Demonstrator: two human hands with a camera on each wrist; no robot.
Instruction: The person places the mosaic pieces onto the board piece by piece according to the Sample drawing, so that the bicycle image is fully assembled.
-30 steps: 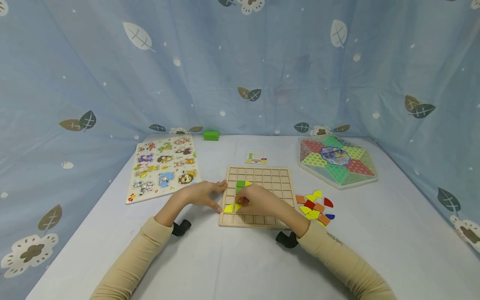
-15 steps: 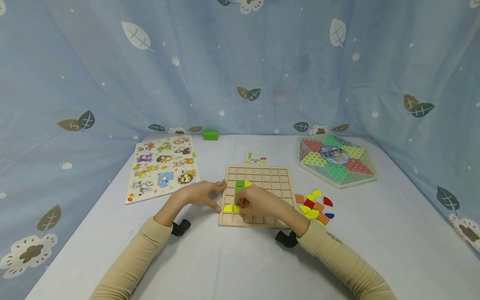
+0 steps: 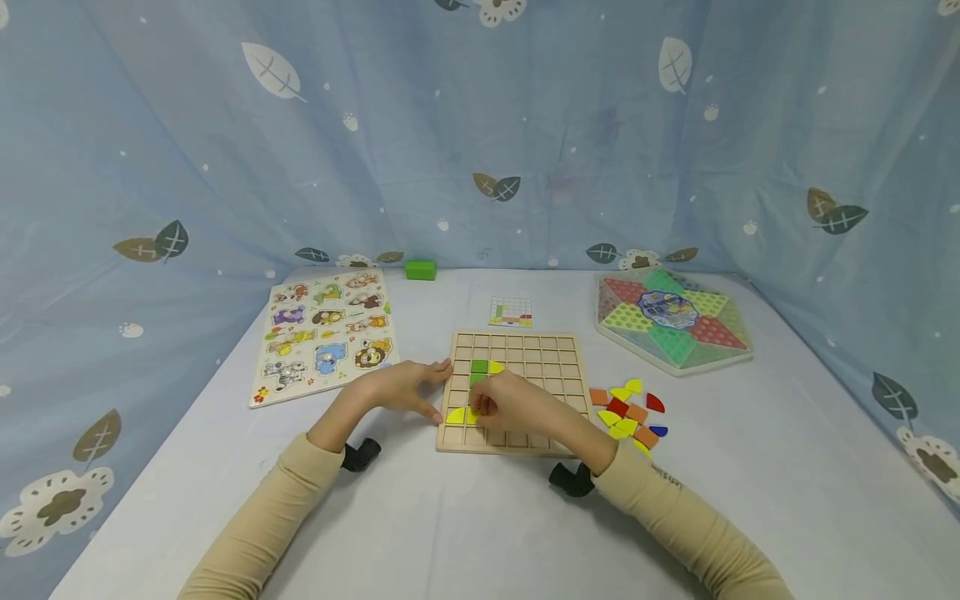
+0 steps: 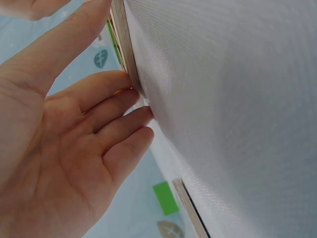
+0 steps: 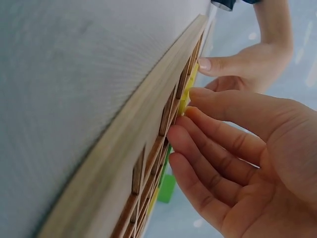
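A wooden grid board [image 3: 555, 340] lies flat on the white table. My left hand [image 3: 408, 387] rests at its left side, fingertips along the edge and thumb near the front corner; the left wrist view shows those fingers [image 4: 111, 106] fairly straight. Over the board's lower left, my right hand [image 3: 517, 404] pinches a yellow quarter-circle piece [image 5: 183, 103] between thumb and index finger, down at a cell. To its left another yellow quarter-circle [image 3: 454, 416] sits in a cell. Green squares [image 3: 479, 367] and a yellow piece [image 3: 496, 367] fill cells higher up, partly hidden by the right hand.
Loose red, orange, yellow and blue pieces [image 3: 628, 412] lie right of the board. A printed pattern card [image 3: 510, 312] lies behind it. An animal puzzle [image 3: 326, 337] is at left, a green block [image 3: 421, 270] at the back, a hexagonal game box [image 3: 671, 321] at back right.
The right hand's fingers have shifted very slightly at the yellow piece. The left hand stays at the board's edge, and the board and loose pieces keep their places.
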